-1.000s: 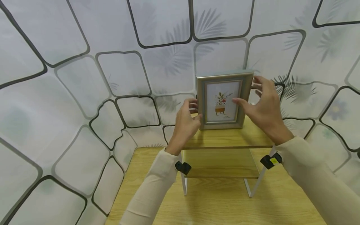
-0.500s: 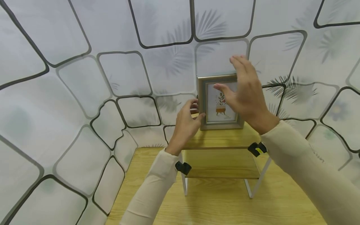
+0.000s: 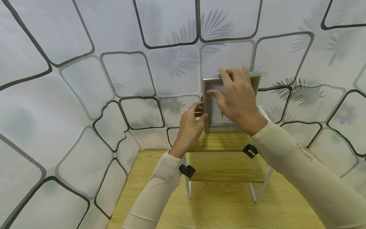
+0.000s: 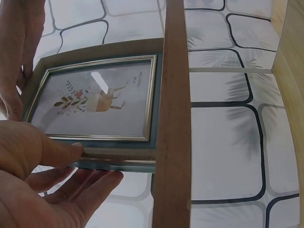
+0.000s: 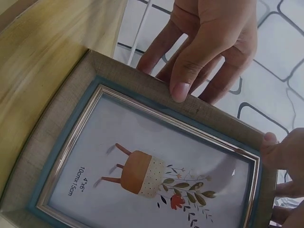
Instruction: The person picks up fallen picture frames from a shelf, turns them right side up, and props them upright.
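A silvery picture frame with a teal inner band stands upright on the top board of a small wooden shelf. Behind its glass is a printed potted plant. My left hand grips the frame's left side; in the left wrist view the thumb lies on the front and the fingers reach behind. At the top edge is my right hand, its fingers over the top. The right wrist view has that hand's thumb on the front border. In the head view this hand covers much of the picture.
Below the top board runs a lower shelf board, carried on white metal legs. The shelf stands on a wood-grain surface. A patterned wall covering rises close behind and to the left.
My right hand has left the frame's right side, swung up across its front and taken hold of the top edge. The left hand keeps its grip; the frame stays in place.
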Tool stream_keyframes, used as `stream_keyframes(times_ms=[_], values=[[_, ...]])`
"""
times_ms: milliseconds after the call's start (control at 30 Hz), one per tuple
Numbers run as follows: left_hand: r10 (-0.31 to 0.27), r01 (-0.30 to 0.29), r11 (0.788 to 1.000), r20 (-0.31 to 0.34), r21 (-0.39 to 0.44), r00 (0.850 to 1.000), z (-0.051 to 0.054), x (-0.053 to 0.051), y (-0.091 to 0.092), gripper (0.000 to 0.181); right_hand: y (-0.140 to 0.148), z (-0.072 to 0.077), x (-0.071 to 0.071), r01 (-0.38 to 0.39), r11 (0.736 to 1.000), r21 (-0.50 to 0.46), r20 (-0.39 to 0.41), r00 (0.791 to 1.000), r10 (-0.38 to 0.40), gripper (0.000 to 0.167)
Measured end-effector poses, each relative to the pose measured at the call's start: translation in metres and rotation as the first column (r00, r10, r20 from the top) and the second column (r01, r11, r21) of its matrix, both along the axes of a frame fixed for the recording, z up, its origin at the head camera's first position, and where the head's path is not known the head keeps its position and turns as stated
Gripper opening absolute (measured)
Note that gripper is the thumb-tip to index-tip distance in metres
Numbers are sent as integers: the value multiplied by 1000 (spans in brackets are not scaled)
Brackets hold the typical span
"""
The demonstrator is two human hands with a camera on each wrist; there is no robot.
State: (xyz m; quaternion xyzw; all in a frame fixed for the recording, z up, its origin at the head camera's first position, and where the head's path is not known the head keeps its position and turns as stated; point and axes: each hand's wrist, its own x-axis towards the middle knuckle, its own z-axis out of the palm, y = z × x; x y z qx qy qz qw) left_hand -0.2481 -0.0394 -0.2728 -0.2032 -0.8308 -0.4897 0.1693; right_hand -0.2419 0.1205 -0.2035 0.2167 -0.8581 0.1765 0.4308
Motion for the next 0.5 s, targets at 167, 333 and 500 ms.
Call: stream_keyframes(times_ms=[167, 333, 500], values=[[1, -1, 1000, -2, -10, 1000, 0, 1, -1, 41, -1, -1, 0, 15, 999, 34, -13, 1000, -15, 63], [1, -1, 1000, -4, -3, 1000, 0, 2, 0, 40, -1, -1, 2, -3, 1000, 28, -7, 1000, 3, 63], [17, -17, 1000, -10, -3, 1000, -1, 4, 1, 37, -2, 0, 2, -31, 999, 13, 19, 999, 31, 65]])
